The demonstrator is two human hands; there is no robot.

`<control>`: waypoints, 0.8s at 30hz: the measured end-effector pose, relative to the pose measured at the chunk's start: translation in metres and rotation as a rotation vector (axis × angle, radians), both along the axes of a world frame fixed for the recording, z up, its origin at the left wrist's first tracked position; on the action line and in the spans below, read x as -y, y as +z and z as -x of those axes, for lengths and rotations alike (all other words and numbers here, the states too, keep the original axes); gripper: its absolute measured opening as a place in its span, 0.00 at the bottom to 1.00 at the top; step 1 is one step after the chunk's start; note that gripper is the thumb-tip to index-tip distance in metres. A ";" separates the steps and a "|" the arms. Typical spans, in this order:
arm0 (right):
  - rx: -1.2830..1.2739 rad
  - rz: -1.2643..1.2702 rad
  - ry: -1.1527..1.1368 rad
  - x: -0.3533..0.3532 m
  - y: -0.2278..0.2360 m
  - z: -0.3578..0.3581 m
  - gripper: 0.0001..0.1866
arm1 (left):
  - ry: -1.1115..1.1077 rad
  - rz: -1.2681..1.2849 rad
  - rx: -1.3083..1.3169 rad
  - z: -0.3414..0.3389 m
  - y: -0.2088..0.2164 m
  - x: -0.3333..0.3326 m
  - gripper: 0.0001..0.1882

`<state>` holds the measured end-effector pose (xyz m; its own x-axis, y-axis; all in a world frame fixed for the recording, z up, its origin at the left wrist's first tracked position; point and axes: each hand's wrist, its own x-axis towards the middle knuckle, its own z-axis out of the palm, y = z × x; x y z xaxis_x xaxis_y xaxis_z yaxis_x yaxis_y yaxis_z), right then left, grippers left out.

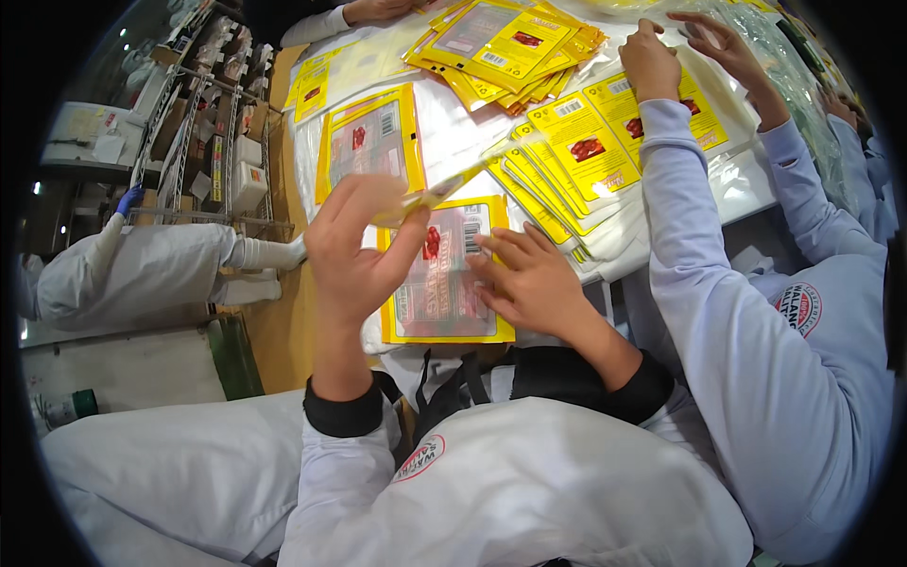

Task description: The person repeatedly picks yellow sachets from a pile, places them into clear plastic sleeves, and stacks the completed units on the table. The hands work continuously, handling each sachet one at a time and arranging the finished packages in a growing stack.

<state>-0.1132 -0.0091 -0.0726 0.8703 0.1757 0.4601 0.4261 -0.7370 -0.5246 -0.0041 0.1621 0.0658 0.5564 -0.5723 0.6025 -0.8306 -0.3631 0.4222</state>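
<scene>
My left hand is raised over the table, thumb and fingers pinched on a yellow plastic pouch that shows nearly edge-on and slightly blurred. Below it, a flat yellow-bordered pouch with a see-through pinkish middle and a red picture lies near the table's edge. My right hand rests at that pouch's right side, fingers spread and holding nothing. Another such pouch lies just beyond my left hand. Fanned yellow pouches overlap to the right of my right hand.
A heap of yellow pouches lies at the far side of the white-covered table. A co-worker's hands are at the pouches on the right. Another person's hand shows at the top. Wire shelves and a gloved person are left.
</scene>
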 end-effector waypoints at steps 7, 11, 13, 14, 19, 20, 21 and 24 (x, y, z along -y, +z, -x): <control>-0.194 -0.904 0.132 0.000 0.047 0.003 0.39 | -0.115 -0.242 -0.447 0.031 0.017 -0.061 0.08; -0.206 -0.853 0.200 0.008 0.041 0.002 0.22 | -0.030 -0.016 -0.556 0.038 0.004 -0.072 0.10; -0.121 -0.923 0.169 0.006 0.042 -0.001 0.19 | 0.161 0.153 -0.561 0.036 -0.007 -0.076 0.12; -0.093 -1.029 0.140 0.000 0.045 -0.005 0.20 | 0.147 0.162 -0.532 0.034 -0.010 -0.078 0.14; -0.382 -1.257 0.068 -0.014 0.057 -0.018 0.17 | -0.007 0.035 -0.553 0.033 -0.013 -0.081 0.16; -0.417 -1.194 0.158 -0.004 0.050 -0.018 0.15 | -0.005 0.040 -0.564 0.032 -0.013 -0.083 0.18; -0.450 -1.129 0.245 0.001 0.046 -0.017 0.13 | -0.003 0.046 -0.575 0.031 -0.012 -0.083 0.19; -0.340 -1.059 0.202 -0.005 0.052 -0.012 0.09 | 0.146 0.399 -0.701 0.032 -0.024 -0.068 0.25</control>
